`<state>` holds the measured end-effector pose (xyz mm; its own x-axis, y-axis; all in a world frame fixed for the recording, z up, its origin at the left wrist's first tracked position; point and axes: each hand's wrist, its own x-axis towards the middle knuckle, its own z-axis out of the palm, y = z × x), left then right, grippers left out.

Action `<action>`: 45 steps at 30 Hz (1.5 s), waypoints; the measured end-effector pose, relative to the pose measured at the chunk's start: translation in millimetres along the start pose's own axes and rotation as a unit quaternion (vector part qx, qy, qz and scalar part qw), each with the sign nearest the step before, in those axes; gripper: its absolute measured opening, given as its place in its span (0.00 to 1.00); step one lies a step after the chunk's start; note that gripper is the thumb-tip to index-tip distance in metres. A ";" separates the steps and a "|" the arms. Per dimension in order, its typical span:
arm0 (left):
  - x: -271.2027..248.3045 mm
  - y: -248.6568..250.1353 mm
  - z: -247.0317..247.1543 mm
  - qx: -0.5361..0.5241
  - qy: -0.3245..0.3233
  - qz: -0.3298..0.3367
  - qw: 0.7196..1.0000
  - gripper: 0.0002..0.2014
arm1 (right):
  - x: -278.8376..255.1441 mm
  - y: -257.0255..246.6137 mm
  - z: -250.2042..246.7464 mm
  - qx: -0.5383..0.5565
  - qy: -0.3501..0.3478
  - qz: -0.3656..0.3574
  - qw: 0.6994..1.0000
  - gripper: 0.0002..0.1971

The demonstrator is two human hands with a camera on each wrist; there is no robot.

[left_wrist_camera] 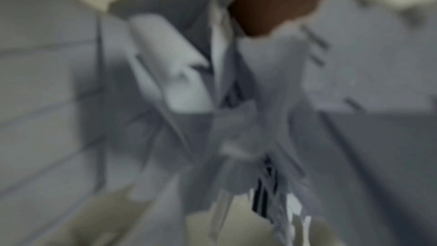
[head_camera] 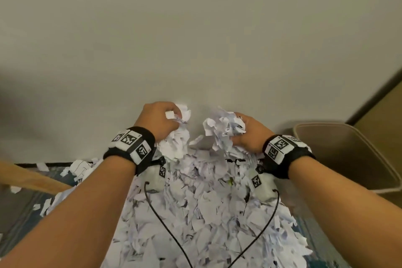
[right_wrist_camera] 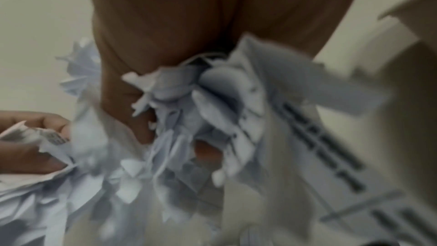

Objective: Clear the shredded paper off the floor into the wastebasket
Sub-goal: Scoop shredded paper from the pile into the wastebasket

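Nearest, the shredded paper [head_camera: 208,213] lies as a broad white heap on the floor [head_camera: 19,206], its long axis running near to far, from the bottom edge up to the wall [head_camera: 195,28]. Loose scraps [head_camera: 41,167] sit apart on the left, near a slanted wooden bar [head_camera: 32,177]. Two black cables [head_camera: 165,224] cross the heap below the forearms.

Both wrists carry black bands with printed marker tags [head_camera: 130,144].

Left hand [head_camera: 161,121]: raised above the far end of the heap, fingers curled round a wad of scraps, some of which hang down toward the pile. The left wrist view is blurred; it shows crumpled scraps [left_wrist_camera: 189,81] filling the frame beneath the fingers [left_wrist_camera: 272,6].

Right hand [head_camera: 250,132]: level with the left and just beside it, with a small gap between the two wads. Its fingers [right_wrist_camera: 165,35] are curled round a second wad [right_wrist_camera: 212,109], torn edges sticking out in all directions. Printed dark lines show on one scrap at right. The left hand also shows at the left edge of the right wrist view, pinching paper.

Far right: the wastebasket [head_camera: 348,154], beige, stands on the floor against the wall, mouth tilted toward the camera, near the right wrist but not touching it. Interior contents cannot be told.
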<state>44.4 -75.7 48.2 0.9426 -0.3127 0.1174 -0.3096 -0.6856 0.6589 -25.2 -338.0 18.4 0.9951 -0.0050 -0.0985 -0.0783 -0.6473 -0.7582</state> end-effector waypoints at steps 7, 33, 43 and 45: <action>17.1 94.9 29.8 -0.102 0.011 0.112 0.988 0.09 | -30.6 -5.6 -80.6 0.046 0.045 -0.007 0.998 0.24; 5.2 251.9 248.1 -0.146 -0.213 0.275 0.926 0.33 | -128.2 147.9 -182.0 -0.041 0.118 0.284 0.951 0.31; 17.8 233.9 232.5 -0.200 -0.125 0.221 0.946 0.05 | -116.9 141.9 -189.6 -0.095 0.242 0.272 0.926 0.04; 21.7 222.2 223.8 -0.204 -0.116 0.208 0.950 0.06 | -110.6 128.6 -191.0 -0.109 0.252 0.255 0.927 0.08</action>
<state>-32.1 -382.0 30.9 0.6820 -0.6697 0.2938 -0.5290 -0.1743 0.8305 -133.8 -566.3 54.9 0.7377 -0.6729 -0.0539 -0.5875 -0.6006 -0.5423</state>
